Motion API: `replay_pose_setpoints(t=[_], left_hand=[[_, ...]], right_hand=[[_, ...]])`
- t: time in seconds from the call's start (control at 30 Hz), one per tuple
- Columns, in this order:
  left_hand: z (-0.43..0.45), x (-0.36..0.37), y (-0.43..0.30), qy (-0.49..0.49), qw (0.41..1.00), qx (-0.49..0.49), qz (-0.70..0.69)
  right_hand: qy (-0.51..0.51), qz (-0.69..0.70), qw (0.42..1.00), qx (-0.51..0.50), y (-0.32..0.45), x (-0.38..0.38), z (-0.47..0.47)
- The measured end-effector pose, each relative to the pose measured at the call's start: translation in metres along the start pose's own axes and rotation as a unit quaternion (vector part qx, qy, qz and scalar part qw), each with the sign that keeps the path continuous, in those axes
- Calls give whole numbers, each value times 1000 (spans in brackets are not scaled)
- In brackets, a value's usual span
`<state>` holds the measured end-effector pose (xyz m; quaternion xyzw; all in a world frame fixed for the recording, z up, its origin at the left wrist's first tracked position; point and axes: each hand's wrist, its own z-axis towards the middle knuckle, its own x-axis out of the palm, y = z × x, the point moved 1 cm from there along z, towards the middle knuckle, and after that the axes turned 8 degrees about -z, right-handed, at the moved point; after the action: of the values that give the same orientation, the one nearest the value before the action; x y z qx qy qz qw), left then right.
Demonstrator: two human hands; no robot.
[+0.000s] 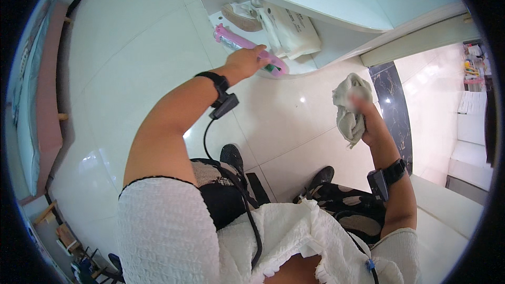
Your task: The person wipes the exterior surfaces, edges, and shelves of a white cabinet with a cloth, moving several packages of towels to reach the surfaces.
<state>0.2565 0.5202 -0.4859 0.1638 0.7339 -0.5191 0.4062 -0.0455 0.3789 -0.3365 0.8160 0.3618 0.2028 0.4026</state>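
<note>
My left hand [247, 62] reaches over a long pink item [236, 38], partly transparent with a green part near one end, at the edge of a low white shelf [305, 66]. Its fingers touch the item; whether they grip it cannot be told. Behind it on the shelf lie a shoe with a tan sole [244, 19] and a white bag [290, 29] bearing writing. My right hand [361, 106], partly blurred, holds a crumpled grey-green cloth [351, 126] above the tiled floor, away from the shelf.
A curved white cabinet top [355, 0] overhangs the shelf. At the right, a dark marble threshold strip [390, 106] crosses a doorway. A pink bed or sofa frame [49, 98] stands at the far left. A black cable [252, 227] runs from the left wrist device across my body.
</note>
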Motion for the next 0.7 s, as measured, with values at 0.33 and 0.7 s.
replay_pose_setpoints(t=[0.33, 0.7], left_hand=[[10, 62, 23, -148, 930, -208, -264], [-42, 8, 26, -151, 690, -264, -656]], right_hand=[[50, -48, 998, -7, 2, 10, 0], [76, 13, 988, -132, 27, 30, 25]])
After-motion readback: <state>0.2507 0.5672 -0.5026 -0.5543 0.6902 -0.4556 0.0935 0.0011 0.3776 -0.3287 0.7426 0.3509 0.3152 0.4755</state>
